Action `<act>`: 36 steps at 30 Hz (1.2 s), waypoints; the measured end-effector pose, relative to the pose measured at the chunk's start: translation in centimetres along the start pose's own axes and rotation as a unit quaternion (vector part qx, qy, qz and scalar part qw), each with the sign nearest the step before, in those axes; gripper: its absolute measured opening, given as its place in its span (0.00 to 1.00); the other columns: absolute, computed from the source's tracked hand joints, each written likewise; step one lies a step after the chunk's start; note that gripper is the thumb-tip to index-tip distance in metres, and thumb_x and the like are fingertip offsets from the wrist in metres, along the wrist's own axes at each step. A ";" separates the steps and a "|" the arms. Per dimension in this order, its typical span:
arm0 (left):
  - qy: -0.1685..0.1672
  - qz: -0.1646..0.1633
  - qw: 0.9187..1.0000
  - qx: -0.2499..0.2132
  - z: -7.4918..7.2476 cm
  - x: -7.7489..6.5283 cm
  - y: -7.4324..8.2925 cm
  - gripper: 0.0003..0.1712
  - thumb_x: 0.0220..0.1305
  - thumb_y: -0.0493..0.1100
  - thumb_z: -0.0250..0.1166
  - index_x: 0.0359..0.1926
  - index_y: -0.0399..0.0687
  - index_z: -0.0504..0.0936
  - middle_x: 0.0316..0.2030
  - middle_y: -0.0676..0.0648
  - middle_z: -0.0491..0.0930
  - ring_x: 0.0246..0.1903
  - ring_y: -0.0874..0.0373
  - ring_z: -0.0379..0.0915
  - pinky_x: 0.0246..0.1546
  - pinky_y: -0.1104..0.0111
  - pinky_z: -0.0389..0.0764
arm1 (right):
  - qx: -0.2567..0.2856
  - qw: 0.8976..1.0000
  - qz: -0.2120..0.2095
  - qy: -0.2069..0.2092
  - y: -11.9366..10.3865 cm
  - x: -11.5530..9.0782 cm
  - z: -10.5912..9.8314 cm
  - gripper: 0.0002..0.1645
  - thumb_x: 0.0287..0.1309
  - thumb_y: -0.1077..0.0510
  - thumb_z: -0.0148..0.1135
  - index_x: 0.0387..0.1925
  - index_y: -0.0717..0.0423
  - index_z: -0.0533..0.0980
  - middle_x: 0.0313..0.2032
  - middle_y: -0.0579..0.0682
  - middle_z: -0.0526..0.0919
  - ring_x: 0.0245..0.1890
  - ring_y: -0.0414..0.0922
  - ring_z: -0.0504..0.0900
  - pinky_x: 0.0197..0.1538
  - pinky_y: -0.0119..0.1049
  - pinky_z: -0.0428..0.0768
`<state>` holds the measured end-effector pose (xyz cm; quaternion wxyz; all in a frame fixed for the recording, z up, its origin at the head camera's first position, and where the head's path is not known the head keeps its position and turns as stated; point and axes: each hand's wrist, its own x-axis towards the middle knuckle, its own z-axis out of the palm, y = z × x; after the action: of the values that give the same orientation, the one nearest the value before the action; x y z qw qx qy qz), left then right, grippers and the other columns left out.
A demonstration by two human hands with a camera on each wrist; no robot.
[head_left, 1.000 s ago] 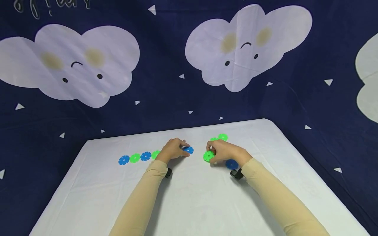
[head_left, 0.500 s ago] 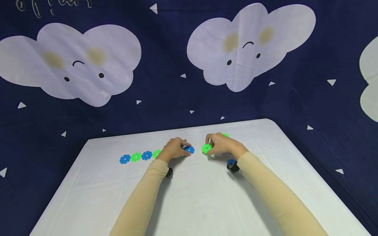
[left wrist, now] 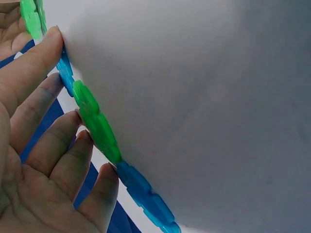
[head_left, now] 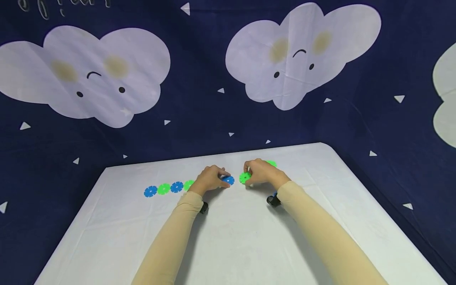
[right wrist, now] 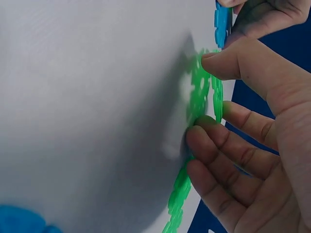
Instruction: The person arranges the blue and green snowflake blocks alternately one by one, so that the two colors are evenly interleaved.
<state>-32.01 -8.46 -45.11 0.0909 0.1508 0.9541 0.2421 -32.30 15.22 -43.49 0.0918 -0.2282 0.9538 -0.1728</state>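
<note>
My left hand (head_left: 209, 180) pinches a blue notched plastic disc (head_left: 229, 180) by its edge between thumb and index finger. That disc is the right end of a row of alternating blue and green discs (head_left: 163, 189), partly hidden by the hand; the left wrist view shows a green disc (left wrist: 97, 121) and a blue disc (left wrist: 146, 194) following edge to edge. Thumb and fingertips of my right hand (head_left: 261, 172) hold a green notched disc (right wrist: 217, 92) on edge, its green-tinted shadow on the white surface. A small gap separates it from the blue disc in the head view.
Behind my right hand lie loose green discs (right wrist: 180, 191), mostly hidden in the head view. A blue disc (right wrist: 22, 221) lies nearer me, largely covered by the right wrist camera (head_left: 273, 200). The white table (head_left: 235, 237) ends at a dark cloud-print cloth (head_left: 199, 138).
My right hand has moved left and slightly away from me with the green disc, closing toward the blue one. The left hand holds its place.
</note>
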 end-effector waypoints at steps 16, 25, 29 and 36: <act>-0.002 -0.001 1.000 -0.008 -0.2 -0.1 -0.1 0.26 0.58 0.50 0.83 0.59 0.60 0.91 0.73 0.47 0.77 0.78 0.44 0.68 0.79 0.42 0.67 | -0.049 0.999 0.016 0.014 -1.1 1.0 0.5 0.26 0.50 0.44 0.83 0.46 0.52 0.85 0.37 0.45 0.86 0.37 0.45 0.81 0.44 0.43 0.82; 0.001 0.004 1.000 -0.009 -0.2 -0.1 -0.2 0.26 0.59 0.51 0.83 0.59 0.60 0.91 0.73 0.47 0.77 0.78 0.44 0.68 0.78 0.42 0.67 | -0.054 0.998 0.038 0.007 -1.3 1.1 0.7 0.27 0.52 0.41 0.83 0.46 0.52 0.85 0.40 0.46 0.87 0.40 0.46 0.82 0.52 0.46 0.84; 0.000 0.004 1.000 -0.011 -0.2 -0.2 -0.1 0.26 0.59 0.51 0.83 0.59 0.59 0.91 0.73 0.47 0.77 0.78 0.43 0.67 0.79 0.41 0.67 | -0.048 0.998 0.042 0.005 -1.4 1.1 0.7 0.27 0.52 0.40 0.83 0.46 0.52 0.86 0.42 0.46 0.88 0.41 0.46 0.83 0.53 0.47 0.85; 0.000 0.005 1.000 -0.014 -0.2 -0.3 0.0 0.26 0.59 0.50 0.83 0.59 0.59 0.91 0.73 0.46 0.77 0.77 0.43 0.68 0.79 0.43 0.68 | -0.040 0.998 0.043 0.005 -1.4 1.1 0.7 0.27 0.50 0.39 0.84 0.44 0.51 0.86 0.41 0.45 0.88 0.41 0.45 0.82 0.52 0.45 0.84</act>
<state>-31.81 -8.64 -44.95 0.0917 0.1545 0.9499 0.2556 -32.55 13.37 -43.72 0.0854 -0.1893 0.9693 -0.1317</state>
